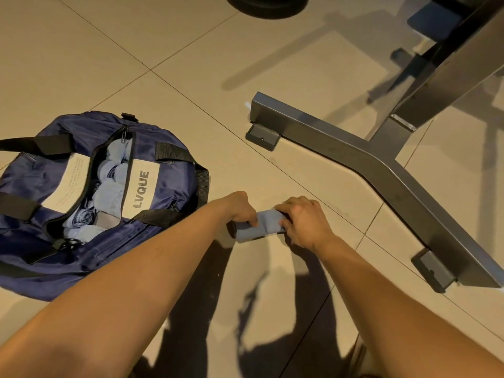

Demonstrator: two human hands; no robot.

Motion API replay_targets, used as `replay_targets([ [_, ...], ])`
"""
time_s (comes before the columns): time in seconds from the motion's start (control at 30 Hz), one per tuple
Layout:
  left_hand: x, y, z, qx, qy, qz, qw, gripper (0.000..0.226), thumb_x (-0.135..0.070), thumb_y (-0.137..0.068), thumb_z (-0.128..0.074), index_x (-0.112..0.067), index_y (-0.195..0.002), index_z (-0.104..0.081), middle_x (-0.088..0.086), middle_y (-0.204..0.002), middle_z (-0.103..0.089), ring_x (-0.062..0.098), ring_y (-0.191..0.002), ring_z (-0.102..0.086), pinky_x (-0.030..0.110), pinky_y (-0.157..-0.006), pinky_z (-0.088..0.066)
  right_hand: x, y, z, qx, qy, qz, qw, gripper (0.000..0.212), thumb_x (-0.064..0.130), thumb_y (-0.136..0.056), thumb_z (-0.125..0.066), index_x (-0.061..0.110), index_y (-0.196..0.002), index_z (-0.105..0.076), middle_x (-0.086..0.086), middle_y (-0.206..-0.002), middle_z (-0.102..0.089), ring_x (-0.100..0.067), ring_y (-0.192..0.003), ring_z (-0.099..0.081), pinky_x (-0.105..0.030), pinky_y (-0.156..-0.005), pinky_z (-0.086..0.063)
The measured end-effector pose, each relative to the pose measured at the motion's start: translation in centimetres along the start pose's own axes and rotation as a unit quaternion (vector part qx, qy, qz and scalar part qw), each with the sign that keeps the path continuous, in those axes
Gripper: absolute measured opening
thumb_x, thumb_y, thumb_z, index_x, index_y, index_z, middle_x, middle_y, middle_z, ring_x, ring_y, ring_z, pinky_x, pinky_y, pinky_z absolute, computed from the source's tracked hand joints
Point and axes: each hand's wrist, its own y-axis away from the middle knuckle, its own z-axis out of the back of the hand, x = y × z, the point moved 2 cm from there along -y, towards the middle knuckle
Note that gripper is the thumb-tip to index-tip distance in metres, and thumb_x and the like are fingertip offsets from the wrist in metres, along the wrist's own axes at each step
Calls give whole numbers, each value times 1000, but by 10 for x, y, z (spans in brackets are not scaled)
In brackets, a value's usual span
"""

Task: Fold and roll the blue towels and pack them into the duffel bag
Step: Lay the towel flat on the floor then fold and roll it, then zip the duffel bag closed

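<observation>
A rolled light-blue towel [261, 226] lies on the tiled floor in the middle of the view. My left hand [241, 207] grips its left end with curled fingers. My right hand [304, 221] grips its right end the same way. To the left sits a navy duffel bag [169, 184] marked LVQUE, its top zip open. Several rolled blue towels [109, 192] lie packed in a row inside the opening. The bag's black straps hang off both sides.
A grey metal bench frame [368, 159] with rubber feet runs across the floor to the right, close behind my hands. A dark round object [266, 5] sits at the top edge. Beige floor tiles [191, 64] stretch between bag and frame.
</observation>
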Motion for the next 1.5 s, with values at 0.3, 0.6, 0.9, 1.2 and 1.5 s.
replay_targets([
  [0.3,8,23,-38,10,72,37,997,46,-21,-83,-79,7,-117,-65,20,-116,-67,28,-93,-61,32,-74,-48,15,57,-42,-51,-576,-381,721,39,38,-82,-80,6,-76,-60,-11,-71,-62,-24,-64,-56,-38,-61,-53],
  [0.6,22,100,-21,31,293,3,956,26,-15,-81,-83,-3,-102,-73,11,-97,-77,24,-86,-73,39,-85,-61,57,44,28,45,-760,-254,596,31,18,-87,-76,2,-113,-69,-14,-101,-76,-27,-89,-73,-43,-83,-60],
  [0.9,40,241,142,-109,275,-118,948,47,-49,-86,-75,-20,-121,-65,-1,-116,-73,16,-105,-70,33,-86,-59,163,13,176,125,-543,-2,830,15,14,-88,-74,11,-103,-75,-8,-99,-77,-20,-89,-72,-33,-76,-55],
  [1.2,92,309,233,-96,132,-149,975,38,-26,-88,-77,0,-115,-71,24,-117,-69,26,-97,-68,39,-94,-55,274,10,202,146,-529,67,833,38,27,-77,-86,-4,-92,-70,-23,-90,-74,-27,-77,-68,-38,-71,-53],
  [1.5,213,236,244,-184,208,-74,958,34,-25,-94,-72,6,-108,-70,14,-89,-71,16,-76,-65,29,-68,-57,293,-39,117,276,-567,-38,775,14,24,-85,-79,12,-84,-72,-13,-94,-71,-26,-86,-68,-42,-79,-59],
])
